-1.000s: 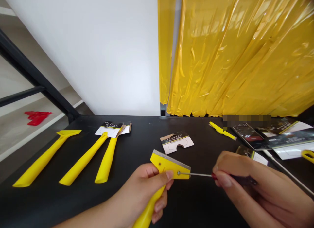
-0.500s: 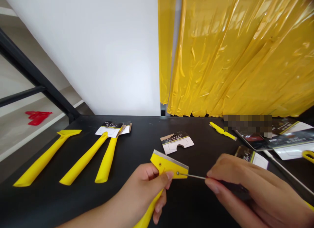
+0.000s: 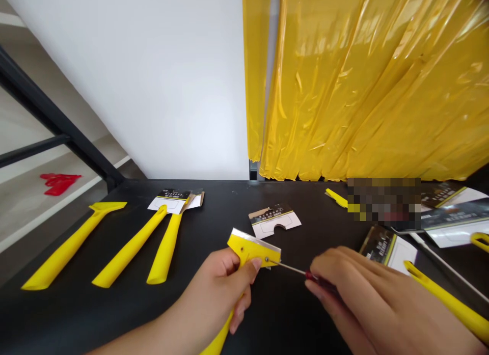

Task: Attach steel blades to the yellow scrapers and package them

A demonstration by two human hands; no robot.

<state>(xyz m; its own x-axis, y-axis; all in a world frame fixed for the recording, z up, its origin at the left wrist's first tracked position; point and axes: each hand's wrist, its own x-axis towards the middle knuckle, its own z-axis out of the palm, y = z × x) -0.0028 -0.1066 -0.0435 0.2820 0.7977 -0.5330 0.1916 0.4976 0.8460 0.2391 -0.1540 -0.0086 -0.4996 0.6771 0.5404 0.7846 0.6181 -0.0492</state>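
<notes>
My left hand point(image 3: 233, 283) is wrapped round a yellow scraper point(image 3: 254, 249) just below its head, thumb pressed on the flat face. A metal blade edge runs along the top of that head, and two screws or screw holes show in it. My right hand point(image 3: 367, 294) is closed on a screwdriver point(image 3: 292, 268) with a dark red handle and thin metal shaft. The shaft reaches left to the scraper head, its tip at or close by the right screw. Most of the screwdriver handle is hidden by my fingers.
Three yellow scrapers or handles point(image 3: 64, 245) lie at left, two with cardboard sleeves point(image 3: 170, 201). A loose sleeve point(image 3: 274, 221) lies mid-table. Right: a yellow handle point(image 3: 451, 299), more packaging point(image 3: 458, 225), a white cable point(image 3: 446, 263). Yellow film point(image 3: 362, 90) hangs behind; red gloves point(image 3: 60, 184) sit on a shelf.
Both hands have shifted slightly left, with the scraper and screwdriver. The right hand has turned, so the screwdriver's red handle end and the yellow handle behind the hand now show.
</notes>
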